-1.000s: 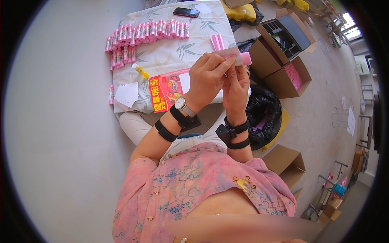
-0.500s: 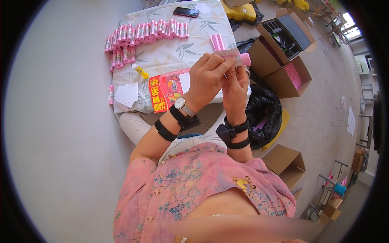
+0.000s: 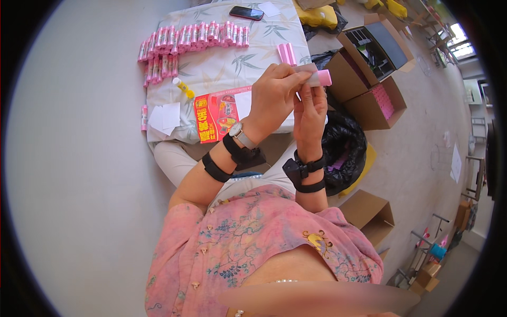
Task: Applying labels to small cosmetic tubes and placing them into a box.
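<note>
Head view: pink roll (image 3: 324,78), right edge of desk (image 3: 214,71)
Your left fingers (image 3: 294,80): clamped on it
Your right fingers (image 3: 307,96): likewise

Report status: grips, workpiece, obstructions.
Left grip on pale slip against pink tube; right grip holding tube, partly hidden; loose pink tubes lie just beyond.

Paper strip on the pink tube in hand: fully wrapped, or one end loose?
One end loose: the paper strip curves over the pink tube, but its flap juts past the left hand. Underside hidden, cannot tell.
</note>
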`<state>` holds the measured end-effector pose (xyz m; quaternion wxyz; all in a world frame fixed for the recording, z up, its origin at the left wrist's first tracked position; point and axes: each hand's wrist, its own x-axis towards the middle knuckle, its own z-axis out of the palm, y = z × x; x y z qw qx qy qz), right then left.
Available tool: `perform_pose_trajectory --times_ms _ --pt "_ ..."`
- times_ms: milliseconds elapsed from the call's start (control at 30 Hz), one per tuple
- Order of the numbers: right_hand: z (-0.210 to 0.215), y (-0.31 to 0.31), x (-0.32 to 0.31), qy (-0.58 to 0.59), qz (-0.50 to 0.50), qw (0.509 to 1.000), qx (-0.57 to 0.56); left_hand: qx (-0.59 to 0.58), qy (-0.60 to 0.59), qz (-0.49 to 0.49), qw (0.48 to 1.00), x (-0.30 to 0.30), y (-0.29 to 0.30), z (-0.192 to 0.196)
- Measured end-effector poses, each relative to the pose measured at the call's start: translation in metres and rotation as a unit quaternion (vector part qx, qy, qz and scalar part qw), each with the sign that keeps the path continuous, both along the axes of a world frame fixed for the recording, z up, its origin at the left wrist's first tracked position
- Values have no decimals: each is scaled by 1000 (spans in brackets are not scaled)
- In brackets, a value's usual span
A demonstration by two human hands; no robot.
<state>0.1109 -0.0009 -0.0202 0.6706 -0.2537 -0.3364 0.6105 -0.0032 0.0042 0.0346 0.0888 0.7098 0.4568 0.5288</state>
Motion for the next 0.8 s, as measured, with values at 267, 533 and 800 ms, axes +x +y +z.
perform_pose_trajectory --times_ms 267,533,800 --pt "0 2 5 -2 16 1000 2 -20 7 -40 999 -3 7 8" --pt "-10 5 9 -16 26 1000 3 5 72 -10 997 -1 7 4" --pt "-12 7 6 11 16 1000 -16 -28 41 -2 999 2 9 -2"
